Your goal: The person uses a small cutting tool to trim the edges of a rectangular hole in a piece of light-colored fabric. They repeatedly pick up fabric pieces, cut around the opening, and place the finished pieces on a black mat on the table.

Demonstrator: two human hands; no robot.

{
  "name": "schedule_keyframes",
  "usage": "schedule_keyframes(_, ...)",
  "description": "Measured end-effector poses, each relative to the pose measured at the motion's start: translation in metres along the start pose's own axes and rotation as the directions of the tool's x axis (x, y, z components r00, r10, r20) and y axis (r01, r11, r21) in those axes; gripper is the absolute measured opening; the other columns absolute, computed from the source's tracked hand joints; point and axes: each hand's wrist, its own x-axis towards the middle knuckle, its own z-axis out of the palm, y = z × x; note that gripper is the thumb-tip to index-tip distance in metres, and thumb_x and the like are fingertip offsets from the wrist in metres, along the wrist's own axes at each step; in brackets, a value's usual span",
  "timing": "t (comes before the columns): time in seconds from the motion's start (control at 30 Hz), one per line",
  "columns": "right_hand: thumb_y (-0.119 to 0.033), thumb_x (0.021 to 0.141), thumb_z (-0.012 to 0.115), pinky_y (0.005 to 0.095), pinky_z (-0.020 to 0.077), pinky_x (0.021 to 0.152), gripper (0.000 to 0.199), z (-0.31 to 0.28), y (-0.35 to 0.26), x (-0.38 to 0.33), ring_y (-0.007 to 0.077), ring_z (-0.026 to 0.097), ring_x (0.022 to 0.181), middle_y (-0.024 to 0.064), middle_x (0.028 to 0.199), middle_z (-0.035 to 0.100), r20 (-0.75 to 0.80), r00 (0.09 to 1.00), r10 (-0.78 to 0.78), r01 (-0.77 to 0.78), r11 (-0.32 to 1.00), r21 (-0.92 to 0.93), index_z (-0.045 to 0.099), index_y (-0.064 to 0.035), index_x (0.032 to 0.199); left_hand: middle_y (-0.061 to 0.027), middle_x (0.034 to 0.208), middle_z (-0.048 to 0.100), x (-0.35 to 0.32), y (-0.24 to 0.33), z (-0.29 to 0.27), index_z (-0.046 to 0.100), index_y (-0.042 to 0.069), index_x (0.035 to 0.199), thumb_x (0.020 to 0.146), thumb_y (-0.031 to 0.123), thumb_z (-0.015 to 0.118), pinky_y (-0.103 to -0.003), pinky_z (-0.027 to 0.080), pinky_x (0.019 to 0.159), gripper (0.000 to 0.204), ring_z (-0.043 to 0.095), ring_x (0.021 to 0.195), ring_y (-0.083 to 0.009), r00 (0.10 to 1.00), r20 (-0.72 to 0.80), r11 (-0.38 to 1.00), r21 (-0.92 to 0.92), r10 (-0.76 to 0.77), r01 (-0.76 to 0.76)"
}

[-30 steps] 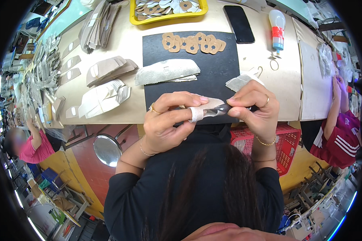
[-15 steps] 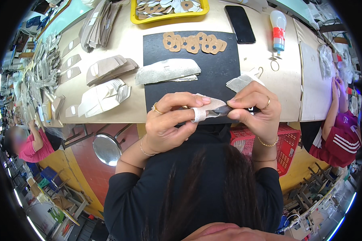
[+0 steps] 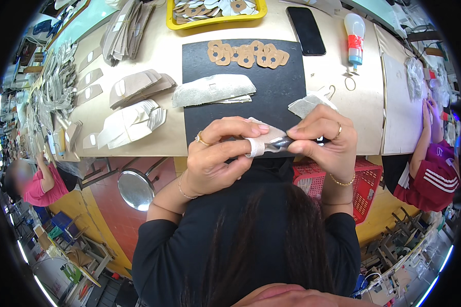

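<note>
Near the table's front edge, my left hand (image 3: 213, 152) pinches a small beige fabric piece (image 3: 263, 135) between its fingers. A white band (image 3: 256, 148) sits around the tip of a left finger; whether it is part of the piece I cannot tell. My right hand (image 3: 327, 134) grips a dark, shiny metal tool (image 3: 278, 144), its tip against the fabric; its exact kind is mostly hidden by my fingers. Beyond my hands, a stack of grey-white fabric pieces (image 3: 215, 89) lies on a black mat (image 3: 271, 84). More grey-white pieces (image 3: 311, 104) rest beside my right hand.
Brown flower-shaped pieces (image 3: 245, 53) lie on the mat's far part. Behind stand a yellow tray (image 3: 216, 25), a black phone (image 3: 306, 31) and a bottle (image 3: 354, 41). Piles of beige pieces (image 3: 138, 88) and white pieces (image 3: 130, 125) are at left. A red basket (image 3: 361, 189) is below right.
The metal tool and right fingers have shifted slightly toward the left hand, and the fabric piece has tilted a little. Both hands keep their hold.
</note>
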Motion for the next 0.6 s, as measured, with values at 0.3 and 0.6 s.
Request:
schedule_keyframes(0.3, -0.005, 0.068, 0.086, 0.0261, 0.0459, 0.059, 0.019, 0.0005, -0.0001, 0.0008, 0.0145, 0.063, 0.069, 0.0067, 0.076, 0.067, 0.006, 1.0, 0.012, -0.012, 1.0, 0.026, 0.075, -0.0023, 0.083, -0.0103, 0.107, 0.058, 0.0006, -0.0004, -0.0007, 0.068, -0.001, 0.092, 0.076, -0.015, 0.067, -0.046, 0.052, 0.096, 0.021, 0.068, 0.103, -0.0305, 1.0, 0.011, 1.0, 0.0, 0.007, -0.007)
schedule_keyframes(0.6, -0.006, 0.068, 0.085, 0.0268, 0.0456, 0.058, 0.019, -0.0005, 0.0011, 0.0017, 0.015, 0.063, 0.068, 0.0067, 0.075, 0.066, 0.023, 1.0, 0.002, -0.003, 0.999, 0.036, 0.074, -0.0019, 0.083, -0.0103, 0.106, 0.059, 0.0, -0.0011, -0.0013, 0.068, 0.0, 0.092, 0.075, -0.014, 0.067, -0.047, 0.051, 0.097, 0.022, 0.068, 0.102, -0.0305, 1.0, 0.015, 1.0, 0.009, 0.024, -0.024)
